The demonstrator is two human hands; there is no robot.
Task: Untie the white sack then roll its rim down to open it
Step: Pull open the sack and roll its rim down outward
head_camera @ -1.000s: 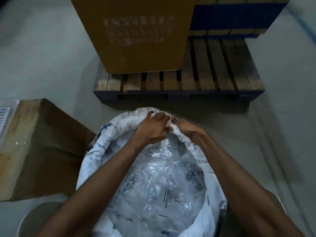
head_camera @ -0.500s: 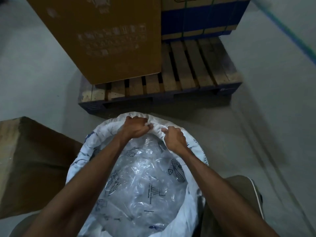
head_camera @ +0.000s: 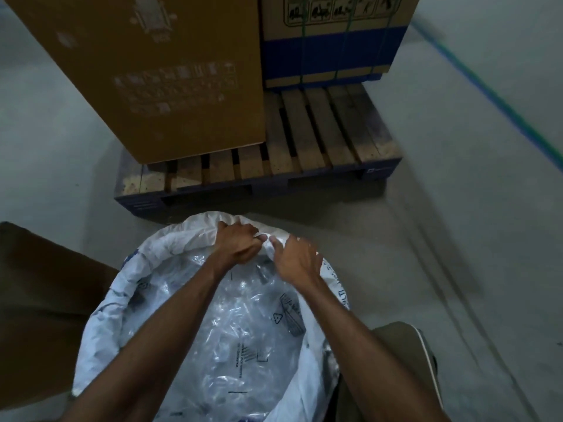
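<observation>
The white sack (head_camera: 128, 287) stands open on the floor below me, its rim rolled into a thick band. A clear plastic liner (head_camera: 237, 339) with black printed marks fills its mouth. My left hand (head_camera: 237, 245) grips the far part of the rolled rim with curled fingers. My right hand (head_camera: 297, 258) is just to its right on the same rim, fingers bent over the cloth; it is blurred by motion.
A wooden pallet (head_camera: 323, 138) with a blue base lies just beyond the sack, carrying a large brown carton (head_camera: 152, 71) and a blue-banded carton (head_camera: 329, 41). A flattened cardboard box (head_camera: 45, 306) lies to the left. Grey floor extends to the right.
The view has tilted up and shifted, so the pallet and cartons look larger. Both hands stay on the far rim; my right hand has shifted slightly right along it.
</observation>
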